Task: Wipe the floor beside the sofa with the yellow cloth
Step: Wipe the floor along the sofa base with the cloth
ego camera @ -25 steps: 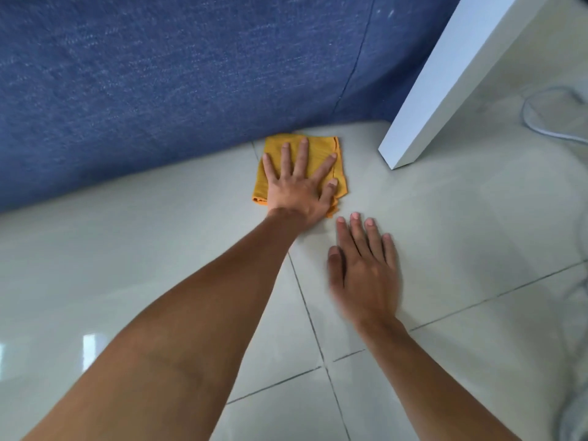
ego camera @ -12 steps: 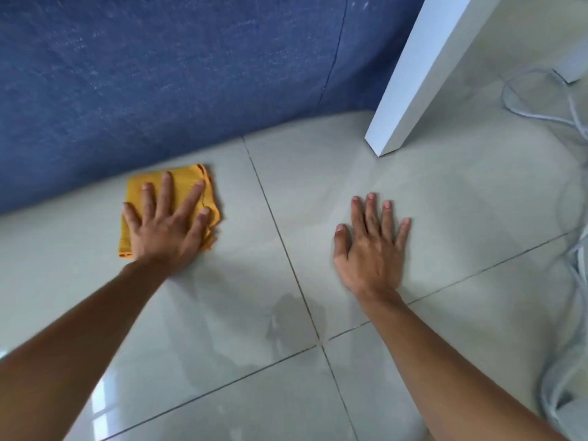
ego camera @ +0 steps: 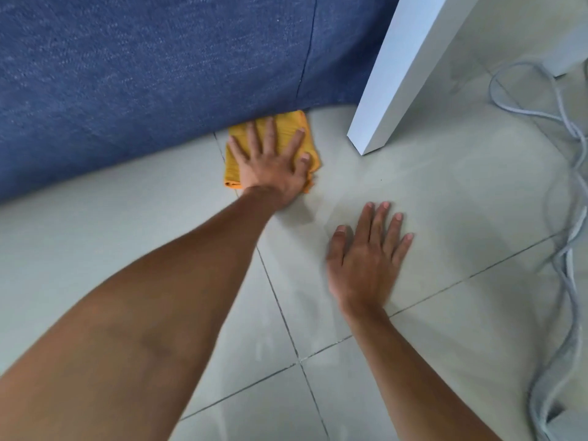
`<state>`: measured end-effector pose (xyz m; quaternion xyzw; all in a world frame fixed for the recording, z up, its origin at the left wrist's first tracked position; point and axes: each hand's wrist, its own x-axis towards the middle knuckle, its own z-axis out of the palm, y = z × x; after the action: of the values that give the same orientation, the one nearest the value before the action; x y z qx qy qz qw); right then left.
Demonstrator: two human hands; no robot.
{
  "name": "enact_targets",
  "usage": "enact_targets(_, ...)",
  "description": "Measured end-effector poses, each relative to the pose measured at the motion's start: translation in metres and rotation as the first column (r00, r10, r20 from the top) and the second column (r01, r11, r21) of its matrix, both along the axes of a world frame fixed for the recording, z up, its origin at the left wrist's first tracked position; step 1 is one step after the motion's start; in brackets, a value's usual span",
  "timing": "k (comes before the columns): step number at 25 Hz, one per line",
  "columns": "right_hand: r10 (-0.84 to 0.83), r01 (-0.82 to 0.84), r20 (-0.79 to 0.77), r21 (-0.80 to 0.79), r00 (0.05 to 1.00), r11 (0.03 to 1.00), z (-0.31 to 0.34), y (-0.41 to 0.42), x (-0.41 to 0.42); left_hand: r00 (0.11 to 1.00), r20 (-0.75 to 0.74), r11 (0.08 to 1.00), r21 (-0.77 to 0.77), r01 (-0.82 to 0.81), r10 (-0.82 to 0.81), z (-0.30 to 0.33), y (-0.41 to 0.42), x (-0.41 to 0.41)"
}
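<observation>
From the head camera, my left hand (ego camera: 273,163) lies flat with its fingers spread wide, palm pressed down on the folded yellow cloth (ego camera: 307,154); it grips nothing, it only bears on the fabric. The cloth lies on the pale glossy tiled floor (ego camera: 445,202), its far edge touching the base of the blue woven-fabric sofa (ego camera: 159,65), and it sits across a dark grout line. Parts of the cloth show to the left of my wrist, beyond my fingertips and beside my thumb.

My right hand (ego camera: 366,259) rests palm down on the bare tile, nearer to me than the cloth and to its right, fingers a little apart and holding nothing. Its edge by the thumb is blurred.

A white square table leg (ego camera: 391,78) stands on the floor just right of the cloth, apart from it. Farther right, pale grey cables (ego camera: 569,256) snake loosely over the tiles toward the lower right corner. Both my forearms are bare.
</observation>
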<state>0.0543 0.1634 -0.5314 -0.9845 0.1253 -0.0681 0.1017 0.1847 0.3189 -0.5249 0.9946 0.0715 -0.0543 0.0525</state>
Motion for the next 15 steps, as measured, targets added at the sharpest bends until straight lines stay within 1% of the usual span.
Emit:
enact_targets(2, -0.004, 0.003, 0.007, 0.034, 1.000, 0.999, 0.000, -0.003, 0.002, 0.996, 0.017, 0.996, -0.006, 0.089, -0.089, 0.000, -0.024, -0.002)
enact_targets(5, 0.045, -0.046, 0.012, 0.056, 0.999, 0.997, 0.002, -0.008, 0.000, 0.993, 0.022, 0.993, -0.032, 0.116, -0.115, 0.000, -0.035, -0.023)
enact_targets(8, 0.089, -0.088, -0.041, 0.044, 0.995, 0.995, 0.007, -0.016, 0.000, 0.980, 0.075, 0.981, -0.042, 0.188, -0.185, -0.004, -0.053, -0.065)
enact_targets(10, 0.132, -0.129, -0.098, 0.035, 0.986, 0.991, 0.010, -0.015, -0.001, 0.969, 0.081, 0.970, -0.050, 0.236, -0.232, -0.004, -0.051, -0.090)
enact_targets(13, 0.149, -0.148, -0.167, 0.021, 0.975, 0.989, 0.012, -0.018, 0.001, 0.975, 0.108, 0.978, -0.059, 0.199, -0.192, -0.005, -0.031, -0.122)
enact_targets(15, 0.158, -0.160, -0.173, 0.002, 0.972, 0.987, 0.014, -0.017, -0.005, 0.980, 0.121, 0.985, -0.050, 0.164, -0.157, -0.005, -0.013, -0.152)
